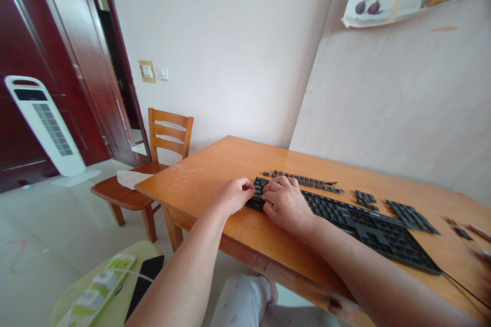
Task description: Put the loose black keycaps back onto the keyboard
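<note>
Partly under the hands [237, 196] [287, 205], the keyboard [358, 220].

A single head-worn camera is looking forward and down from above the person's lap, facing the table [215, 168] and hands [286, 204] at arm's length.

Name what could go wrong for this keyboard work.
Loose keycaps lie in rows and clusters on the bare table; a sleeve or wrist might brush them out of order, and small ones could roll or get lost.

The keyboard lies along the table's near edge, so pressing down with the left hand and right hand might tip or slide it.

Its cable trails off the right end; a snag could drag the keyboard.
</note>
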A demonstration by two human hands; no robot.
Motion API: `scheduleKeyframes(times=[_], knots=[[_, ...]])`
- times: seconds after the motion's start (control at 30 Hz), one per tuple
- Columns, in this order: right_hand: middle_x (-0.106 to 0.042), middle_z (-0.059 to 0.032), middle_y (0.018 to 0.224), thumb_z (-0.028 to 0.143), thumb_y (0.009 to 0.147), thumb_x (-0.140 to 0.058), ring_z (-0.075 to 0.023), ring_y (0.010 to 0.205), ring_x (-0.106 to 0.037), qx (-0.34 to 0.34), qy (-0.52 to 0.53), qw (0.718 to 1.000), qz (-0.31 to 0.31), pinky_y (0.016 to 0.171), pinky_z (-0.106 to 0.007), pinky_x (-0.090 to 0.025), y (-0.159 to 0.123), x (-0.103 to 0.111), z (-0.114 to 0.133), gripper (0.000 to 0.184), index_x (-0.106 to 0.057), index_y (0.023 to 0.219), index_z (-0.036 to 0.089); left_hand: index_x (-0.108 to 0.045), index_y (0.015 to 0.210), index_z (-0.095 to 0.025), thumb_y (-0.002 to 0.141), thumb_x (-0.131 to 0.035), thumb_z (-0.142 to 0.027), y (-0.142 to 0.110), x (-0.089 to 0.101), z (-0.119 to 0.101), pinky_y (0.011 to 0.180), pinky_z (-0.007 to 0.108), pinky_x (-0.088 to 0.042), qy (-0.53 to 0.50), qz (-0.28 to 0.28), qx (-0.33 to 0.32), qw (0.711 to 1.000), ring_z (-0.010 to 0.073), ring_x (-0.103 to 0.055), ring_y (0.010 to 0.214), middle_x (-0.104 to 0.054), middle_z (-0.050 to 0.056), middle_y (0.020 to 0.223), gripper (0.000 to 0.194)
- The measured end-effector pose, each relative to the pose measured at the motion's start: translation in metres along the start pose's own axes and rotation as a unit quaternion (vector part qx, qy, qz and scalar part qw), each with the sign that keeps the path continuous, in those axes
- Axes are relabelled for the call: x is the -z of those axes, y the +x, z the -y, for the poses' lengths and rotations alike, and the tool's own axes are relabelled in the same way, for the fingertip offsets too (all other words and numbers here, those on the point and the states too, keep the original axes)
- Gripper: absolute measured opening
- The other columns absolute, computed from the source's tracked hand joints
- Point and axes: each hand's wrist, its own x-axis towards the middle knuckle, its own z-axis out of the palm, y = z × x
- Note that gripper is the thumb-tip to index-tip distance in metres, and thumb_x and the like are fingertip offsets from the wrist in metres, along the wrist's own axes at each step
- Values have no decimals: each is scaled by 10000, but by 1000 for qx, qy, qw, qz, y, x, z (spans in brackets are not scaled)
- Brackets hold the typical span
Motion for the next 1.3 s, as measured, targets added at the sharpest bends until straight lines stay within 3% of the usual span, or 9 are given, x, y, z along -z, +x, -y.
scheduleKeyframes(times=[0.33, 0.67, 0.93, 1.3], knots=[[-701, -63, 906, 228, 843, -547, -257, 1014, -479, 10, -6, 1000, 15, 905, -417, -280, -2, 0, 4, 183, -723, 796, 215, -698, 842, -189, 744, -595, -248, -1, -1, 2, 607, 216, -423, 20, 0, -1, 1000, 150, -610, 715, -700, 24, 787, 154], [-691, -59, 956, 247, 868, -547, -256, 1021, -470, -33, -10, 999, -27, 896, -418, -274, -2, 4, -4, 191, -737, 861, 231, -649, 777, -184, 793, -517, -275, -3, 3, -5, 613, 222, -426, -10, -43, 12, 999, 142, -589, 699, -655, -17, 700, 161], [-696, -46, 975, 265, 867, -555, -257, 1020, -464, -7, 13, 1000, -7, 904, -425, -266, -3, 0, -3, 205, -760, 865, 262, -656, 839, -176, 710, -576, -176, -3, 1, -2, 630, 229, -444, -27, -11, 17, 999, 150, -623, 728, -709, 21, 813, 152], [-692, -41, 995, 268, 878, -548, -249, 1018, -465, -20, 16, 999, -23, 899, -415, -277, -3, 0, -4, 208, -755, 870, 259, -657, 846, -181, 759, -578, -244, -4, 1, -3, 658, 224, -454, -32, -27, 15, 999, 150, -628, 757, -714, 17, 816, 133]])
